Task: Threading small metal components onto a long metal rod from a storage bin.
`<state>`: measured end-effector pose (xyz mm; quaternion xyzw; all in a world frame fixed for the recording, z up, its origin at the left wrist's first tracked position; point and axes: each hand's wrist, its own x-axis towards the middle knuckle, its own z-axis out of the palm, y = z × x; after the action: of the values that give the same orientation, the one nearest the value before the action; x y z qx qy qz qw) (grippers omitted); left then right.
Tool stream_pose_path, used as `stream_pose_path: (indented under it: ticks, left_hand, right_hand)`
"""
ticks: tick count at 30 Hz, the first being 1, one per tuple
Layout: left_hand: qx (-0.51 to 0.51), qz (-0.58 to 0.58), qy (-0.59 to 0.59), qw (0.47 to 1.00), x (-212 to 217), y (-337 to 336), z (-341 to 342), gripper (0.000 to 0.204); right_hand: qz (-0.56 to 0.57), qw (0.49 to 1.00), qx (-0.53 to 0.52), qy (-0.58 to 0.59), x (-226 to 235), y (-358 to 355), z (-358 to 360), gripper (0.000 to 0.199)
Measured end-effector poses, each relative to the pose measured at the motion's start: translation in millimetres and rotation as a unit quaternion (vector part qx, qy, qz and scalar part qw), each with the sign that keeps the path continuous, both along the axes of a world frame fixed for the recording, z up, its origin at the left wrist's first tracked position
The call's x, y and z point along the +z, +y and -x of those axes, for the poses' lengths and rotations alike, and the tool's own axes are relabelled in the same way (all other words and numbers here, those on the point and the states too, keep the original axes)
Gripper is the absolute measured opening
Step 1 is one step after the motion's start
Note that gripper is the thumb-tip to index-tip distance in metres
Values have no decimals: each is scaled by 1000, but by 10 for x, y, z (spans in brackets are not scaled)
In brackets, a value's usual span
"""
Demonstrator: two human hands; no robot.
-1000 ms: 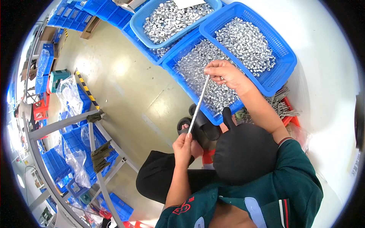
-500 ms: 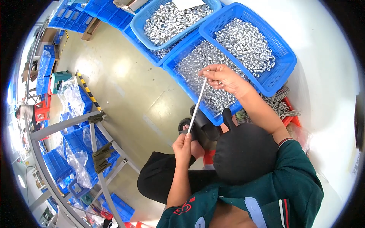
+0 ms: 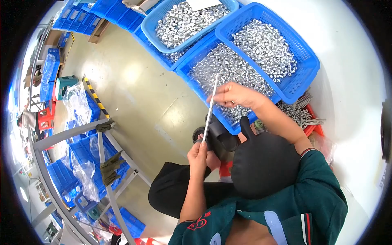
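A long, thin silvery metal rod slants up and away from my lap. My left hand pinches its near end between thumb and fingers. Farther up, my right hand has its fingers closed around the rod, a little below the far tip; they are slightly blurred, and any small part between them is hidden. Beneath that hand lies a blue bin full of small silvery metal pieces that look like nuts or sleeves.
A blue perforated basket and a lighter blue basket hold more metal pieces. Several long bolts or rods lie in a red container at the right. A grey metal frame stands left, before stacked blue crates.
My right hand has slid down the rod toward my left hand, so the far tip now sticks out above its fingers. My left hand stays about where it was.
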<state>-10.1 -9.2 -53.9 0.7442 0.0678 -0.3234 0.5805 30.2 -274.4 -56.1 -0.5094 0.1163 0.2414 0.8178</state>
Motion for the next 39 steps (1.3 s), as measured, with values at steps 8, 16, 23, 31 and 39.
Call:
stream_pose_path:
  ticks: [8, 16, 23, 31, 39]
  left_hand:
    - [40, 27, 41, 998, 35, -45, 19, 31]
    - [48, 8, -8, 999, 79, 42, -40, 25]
    - [-72, -81, -127, 986, -71, -86, -10, 23]
    - [-59, -87, -197, 975, 108, 87, 102, 32]
    - [-72, -120, -173, 975, 273, 115, 89, 33]
  right_hand:
    - [-186, 933, -266, 155, -325, -237, 48, 28]
    - [-276, 934, -205, 97, -225, -173, -116, 25]
    - [-233, 930, -272, 80, -214, -403, 26, 26]
    - [-223, 931, -289, 22, -53, -263, 10, 23]
    - [-74, 971, -225, -12, 320, -288, -32, 20]
